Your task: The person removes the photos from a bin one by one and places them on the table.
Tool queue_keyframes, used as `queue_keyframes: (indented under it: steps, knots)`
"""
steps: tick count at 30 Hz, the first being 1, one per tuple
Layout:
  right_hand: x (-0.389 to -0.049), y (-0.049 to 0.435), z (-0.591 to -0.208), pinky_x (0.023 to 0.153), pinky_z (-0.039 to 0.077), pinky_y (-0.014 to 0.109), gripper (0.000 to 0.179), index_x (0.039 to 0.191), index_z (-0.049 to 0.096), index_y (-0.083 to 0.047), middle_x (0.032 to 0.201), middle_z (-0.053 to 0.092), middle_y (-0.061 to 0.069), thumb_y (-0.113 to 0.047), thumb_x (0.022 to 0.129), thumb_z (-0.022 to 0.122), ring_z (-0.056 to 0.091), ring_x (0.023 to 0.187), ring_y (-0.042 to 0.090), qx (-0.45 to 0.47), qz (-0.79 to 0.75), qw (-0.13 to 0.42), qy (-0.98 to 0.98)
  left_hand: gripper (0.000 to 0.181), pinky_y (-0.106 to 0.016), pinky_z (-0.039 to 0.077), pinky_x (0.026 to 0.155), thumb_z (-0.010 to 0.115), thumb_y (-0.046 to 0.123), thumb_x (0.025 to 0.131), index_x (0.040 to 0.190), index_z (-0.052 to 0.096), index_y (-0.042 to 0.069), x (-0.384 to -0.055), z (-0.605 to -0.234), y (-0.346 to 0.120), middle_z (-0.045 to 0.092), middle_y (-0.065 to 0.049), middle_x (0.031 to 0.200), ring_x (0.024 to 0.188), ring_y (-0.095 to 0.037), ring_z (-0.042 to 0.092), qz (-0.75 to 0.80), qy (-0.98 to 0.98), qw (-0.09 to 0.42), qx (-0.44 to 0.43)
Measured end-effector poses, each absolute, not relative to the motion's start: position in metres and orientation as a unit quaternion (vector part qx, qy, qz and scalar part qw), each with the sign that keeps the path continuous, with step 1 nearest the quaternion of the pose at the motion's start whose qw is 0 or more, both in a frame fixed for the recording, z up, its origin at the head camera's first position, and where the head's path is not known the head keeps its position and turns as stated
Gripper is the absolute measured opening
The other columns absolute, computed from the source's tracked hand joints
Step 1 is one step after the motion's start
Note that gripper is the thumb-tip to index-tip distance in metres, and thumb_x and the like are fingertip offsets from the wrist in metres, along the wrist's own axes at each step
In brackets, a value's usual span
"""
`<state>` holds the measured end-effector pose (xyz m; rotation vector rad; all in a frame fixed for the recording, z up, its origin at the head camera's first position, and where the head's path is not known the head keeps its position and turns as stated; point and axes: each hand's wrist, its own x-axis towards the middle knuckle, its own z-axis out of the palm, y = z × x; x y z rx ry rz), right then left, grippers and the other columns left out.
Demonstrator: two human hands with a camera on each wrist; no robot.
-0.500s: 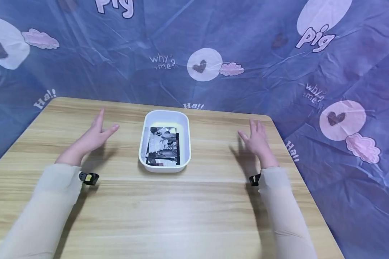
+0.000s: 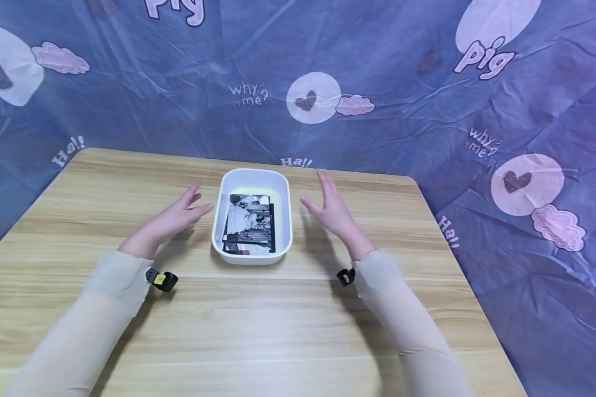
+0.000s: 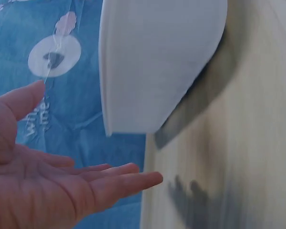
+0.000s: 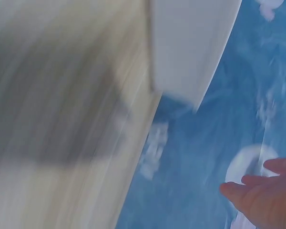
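Observation:
A white rectangular tub (image 2: 252,259) with rounded corners sits toward the back of the table. Inside it lie black-and-white photo prints (image 2: 248,220), overlapping in a small pile. My left hand (image 2: 173,221) hovers just left of the tub, fingers extended and holding nothing. On the other side, my right hand (image 2: 334,212) is held close to the tub's right wall, its fingers spread and likewise without anything in them. In the left wrist view the tub's outer wall (image 3: 157,67) stands apart from the fingertips. The right wrist view is blurred, with a gap between hand and tub.
The wood-grain table (image 2: 258,325) meets a wrinkled blue printed cloth (image 2: 189,110) along its back and right edges. Each wrist wears a black band with a small camera (image 2: 164,280).
Both hands have moved inward toward the tub, the left one to the right and the right one to the left. The tub and photos have stayed put.

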<state>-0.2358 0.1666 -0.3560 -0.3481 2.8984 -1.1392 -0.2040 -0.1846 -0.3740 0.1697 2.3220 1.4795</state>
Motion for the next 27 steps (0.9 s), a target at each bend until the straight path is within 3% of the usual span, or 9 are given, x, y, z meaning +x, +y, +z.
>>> queue_keyframes:
  steps: [7,11,17,22,27]
  knots:
    - [-0.232,0.114,-0.355,0.118,0.034,0.043,0.083,0.155,0.018,-0.010,0.158,0.027,0.014,-0.033,0.091,0.066,0.034,0.140,0.034,-0.075,-0.525,0.063,0.845,0.082,-0.058,0.038,0.110,0.048,0.013,0.100,0.152,-0.015,0.002,-0.206,-0.386,-0.170,-0.003,-0.031,0.158,0.140,-0.051,0.020,0.627,0.738,0.245,0.046]
    - [-0.228,0.088,-0.355,0.120,0.032,0.040,0.080,0.152,0.024,-0.005,0.154,0.034,0.019,-0.027,0.090,0.069,0.035,0.140,0.032,0.000,-0.586,0.138,0.798,0.074,-0.052,0.044,0.106,0.043,0.004,0.100,0.152,-0.009,-0.003,-0.207,-0.394,-0.167,0.007,-0.033,0.156,0.137,-0.051,0.028,0.657,0.702,0.270,0.056]
    - [-0.228,0.066,-0.366,0.121,0.029,0.043,0.077,0.150,0.028,0.000,0.156,0.029,0.021,-0.019,0.088,0.070,0.031,0.142,0.035,0.091,-0.627,0.208,0.745,0.070,-0.047,0.047,0.104,0.040,0.001,0.100,0.152,-0.005,-0.003,-0.206,-0.398,-0.166,0.013,-0.033,0.155,0.135,-0.051,0.032,0.670,0.685,0.280,0.062]
    - [-0.231,0.059,-0.377,0.122,0.026,0.046,0.074,0.149,0.028,0.003,0.156,0.030,0.018,-0.018,0.090,0.067,0.030,0.142,0.032,0.133,-0.634,0.227,0.727,0.071,-0.045,0.049,0.102,0.041,0.001,0.099,0.153,-0.005,0.000,-0.205,-0.400,-0.167,0.014,-0.032,0.156,0.134,-0.047,0.036,0.682,0.675,0.276,0.058]
    - [-0.232,0.050,-0.389,0.118,0.033,0.043,0.071,0.148,0.030,0.003,0.153,0.034,0.018,-0.012,0.089,0.066,0.036,0.138,0.032,0.152,-0.621,0.206,0.741,0.071,-0.041,0.053,0.099,0.041,-0.001,0.099,0.154,-0.005,0.001,-0.205,-0.402,-0.169,0.013,-0.033,0.155,0.125,-0.035,0.051,0.695,0.664,0.271,0.056]
